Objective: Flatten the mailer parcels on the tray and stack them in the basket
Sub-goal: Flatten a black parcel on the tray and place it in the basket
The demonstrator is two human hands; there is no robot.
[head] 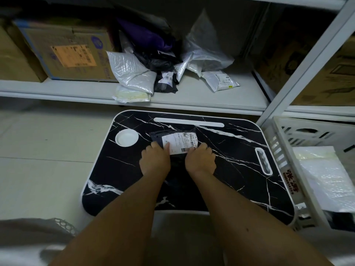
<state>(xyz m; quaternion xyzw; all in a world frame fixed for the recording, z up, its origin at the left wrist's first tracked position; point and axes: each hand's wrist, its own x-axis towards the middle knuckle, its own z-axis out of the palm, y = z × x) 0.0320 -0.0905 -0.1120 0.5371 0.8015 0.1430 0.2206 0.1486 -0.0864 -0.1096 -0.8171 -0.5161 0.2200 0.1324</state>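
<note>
A black mailer parcel (177, 140) with a white shipping label lies on the black marble-patterned tray (240, 160). My left hand (154, 161) grips its near left edge, thumb lying on the label. My right hand (200, 160) grips its near right edge with curled fingers. The parcel's near part is hidden under both hands. A white slatted basket (288, 150) stands right of the tray and holds a silvery bubble mailer (326, 181) lying flat.
On the white shelf (192, 96) behind the tray lies a heap of mailers: silver (132, 73), black (165, 81) and white (221, 80). A cardboard box (67, 52) stands at the shelf's left. A shelf upright (307, 60) rises at the right. Pale floor lies left.
</note>
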